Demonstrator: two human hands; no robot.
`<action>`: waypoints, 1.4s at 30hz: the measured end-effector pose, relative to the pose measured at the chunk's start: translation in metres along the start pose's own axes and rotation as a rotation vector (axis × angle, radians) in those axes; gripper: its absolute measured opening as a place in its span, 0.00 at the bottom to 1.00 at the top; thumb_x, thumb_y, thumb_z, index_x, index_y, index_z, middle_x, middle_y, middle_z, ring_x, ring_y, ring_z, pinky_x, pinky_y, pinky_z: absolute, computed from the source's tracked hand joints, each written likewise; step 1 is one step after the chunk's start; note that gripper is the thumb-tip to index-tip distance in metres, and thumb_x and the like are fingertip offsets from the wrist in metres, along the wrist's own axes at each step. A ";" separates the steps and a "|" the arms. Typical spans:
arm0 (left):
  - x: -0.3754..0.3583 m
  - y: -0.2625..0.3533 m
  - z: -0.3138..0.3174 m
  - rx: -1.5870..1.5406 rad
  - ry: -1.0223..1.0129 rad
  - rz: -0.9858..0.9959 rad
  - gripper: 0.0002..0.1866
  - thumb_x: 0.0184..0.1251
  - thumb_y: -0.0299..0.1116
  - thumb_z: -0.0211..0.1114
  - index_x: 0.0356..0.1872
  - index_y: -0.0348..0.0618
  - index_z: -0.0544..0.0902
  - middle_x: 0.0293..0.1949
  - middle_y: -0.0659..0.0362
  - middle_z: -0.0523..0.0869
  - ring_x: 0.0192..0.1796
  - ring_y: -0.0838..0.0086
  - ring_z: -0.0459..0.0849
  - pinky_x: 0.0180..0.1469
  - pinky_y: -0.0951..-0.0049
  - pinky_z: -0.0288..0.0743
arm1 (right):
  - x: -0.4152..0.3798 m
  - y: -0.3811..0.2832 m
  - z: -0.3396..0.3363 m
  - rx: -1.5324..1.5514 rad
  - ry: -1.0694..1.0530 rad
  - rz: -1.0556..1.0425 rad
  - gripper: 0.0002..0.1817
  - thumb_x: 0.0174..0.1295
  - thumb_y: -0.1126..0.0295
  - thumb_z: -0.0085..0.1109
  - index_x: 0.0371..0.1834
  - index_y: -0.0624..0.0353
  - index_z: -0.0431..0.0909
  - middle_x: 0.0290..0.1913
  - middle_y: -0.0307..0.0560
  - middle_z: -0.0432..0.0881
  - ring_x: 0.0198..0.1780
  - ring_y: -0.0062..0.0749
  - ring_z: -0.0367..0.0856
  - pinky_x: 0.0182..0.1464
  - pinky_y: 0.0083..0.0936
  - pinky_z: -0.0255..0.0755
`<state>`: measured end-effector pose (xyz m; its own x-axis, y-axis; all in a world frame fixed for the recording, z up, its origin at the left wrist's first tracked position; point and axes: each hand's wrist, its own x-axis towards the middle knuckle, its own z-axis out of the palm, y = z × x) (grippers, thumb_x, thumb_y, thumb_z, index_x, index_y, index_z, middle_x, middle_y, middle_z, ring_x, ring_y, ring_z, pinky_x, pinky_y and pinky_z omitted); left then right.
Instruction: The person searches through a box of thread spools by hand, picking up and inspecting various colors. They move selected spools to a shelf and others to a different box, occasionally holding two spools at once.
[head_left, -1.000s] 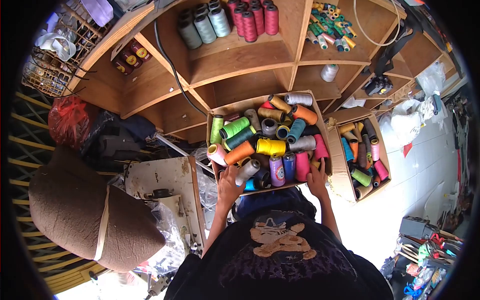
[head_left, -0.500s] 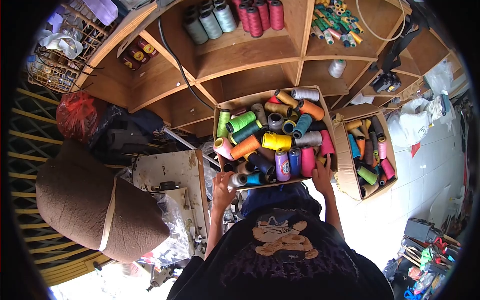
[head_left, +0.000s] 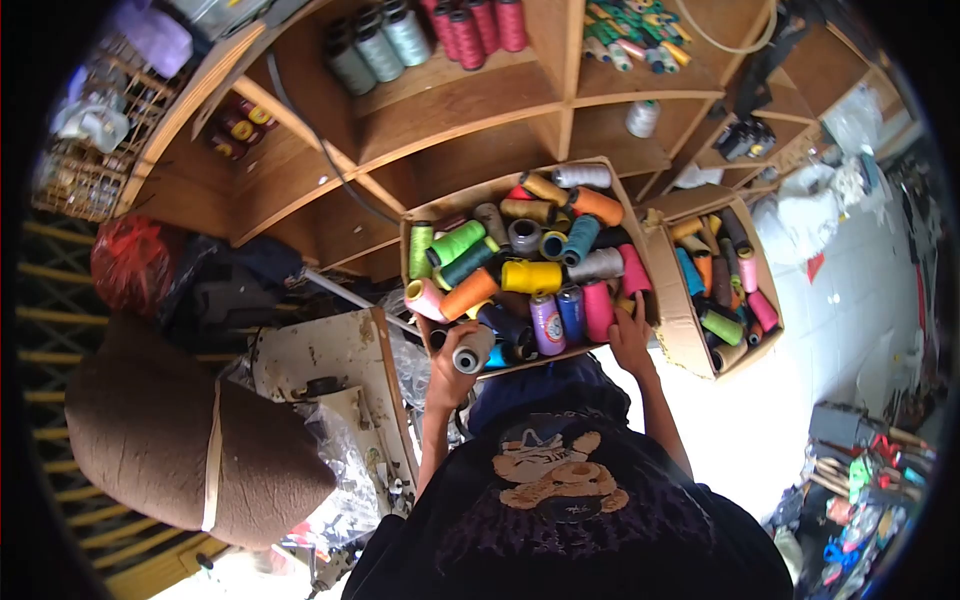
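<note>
A cardboard box (head_left: 632, 222) full of colourful thread spools sits in front of my body, below the shelves. At its front left corner, my left hand (head_left: 446, 375) is closed around a pale grey thread spool (head_left: 472, 355), whose hollow end faces me. My right hand (head_left: 630, 345) grips the box's front right edge, its fingers reaching inside close to a pink spool (head_left: 597, 312). Near the front wall stand a purple spool (head_left: 547, 325) and a blue spool (head_left: 571, 314). A yellow spool (head_left: 532, 276) lies mid-box.
A second cardboard box (head_left: 690, 335) of spools adjoins on the right. Behind is a wooden shelf (head_left: 460, 133) with grey and red spools. On the left are a worn table (head_left: 320, 345) and a large brown bundle (head_left: 190, 430) tied with a strap.
My left hand has raised the grey spool from the box's front left corner and tilted its end toward me. My right hand stays at the front right edge. The view has shifted slightly.
</note>
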<state>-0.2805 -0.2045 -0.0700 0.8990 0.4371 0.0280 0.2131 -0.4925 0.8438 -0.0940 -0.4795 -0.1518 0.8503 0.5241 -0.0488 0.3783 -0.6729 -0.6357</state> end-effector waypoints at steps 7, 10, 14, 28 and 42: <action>0.060 0.059 0.019 -0.165 -0.126 0.077 0.28 0.49 0.25 0.75 0.53 0.42 0.73 0.50 0.52 0.83 0.52 0.61 0.84 0.52 0.68 0.77 | 0.001 -0.001 -0.006 0.022 -0.103 0.020 0.26 0.62 0.64 0.44 0.64 0.58 0.66 0.70 0.58 0.60 0.79 0.49 0.37 0.67 0.53 0.47; 0.094 0.074 0.046 -0.215 -0.228 0.259 0.29 0.49 0.26 0.76 0.54 0.40 0.73 0.48 0.53 0.83 0.50 0.64 0.83 0.52 0.69 0.76 | 0.005 -0.002 -0.013 0.115 -0.099 0.046 0.32 0.60 0.66 0.47 0.70 0.55 0.56 0.70 0.55 0.62 0.78 0.45 0.42 0.70 0.47 0.47; 0.129 0.096 0.103 -0.173 -0.363 0.350 0.31 0.52 0.36 0.75 0.55 0.36 0.72 0.48 0.49 0.82 0.50 0.60 0.83 0.53 0.66 0.76 | 0.007 0.003 -0.010 0.859 0.103 0.092 0.38 0.60 0.65 0.57 0.73 0.52 0.51 0.68 0.51 0.64 0.67 0.41 0.64 0.68 0.34 0.57; 0.080 0.037 0.028 -0.044 -0.543 0.185 0.31 0.61 0.40 0.68 0.62 0.38 0.70 0.56 0.43 0.76 0.59 0.54 0.76 0.61 0.64 0.68 | 0.054 -0.017 -0.008 0.756 0.174 0.619 0.31 0.64 0.48 0.58 0.59 0.63 0.69 0.48 0.50 0.79 0.48 0.32 0.77 0.50 0.26 0.70; 0.005 -0.020 -0.008 0.146 -0.181 -0.045 0.29 0.55 0.36 0.71 0.58 0.43 0.73 0.56 0.49 0.77 0.58 0.51 0.75 0.62 0.59 0.68 | 0.094 0.015 -0.036 0.780 0.062 0.751 0.42 0.51 0.33 0.61 0.46 0.68 0.78 0.38 0.52 0.83 0.35 0.39 0.83 0.40 0.36 0.75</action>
<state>-0.2829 -0.1864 -0.0830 0.9386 0.3253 -0.1152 0.2954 -0.5849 0.7554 0.0051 -0.4589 -0.1387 0.7930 0.0744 -0.6046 -0.5648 -0.2820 -0.7755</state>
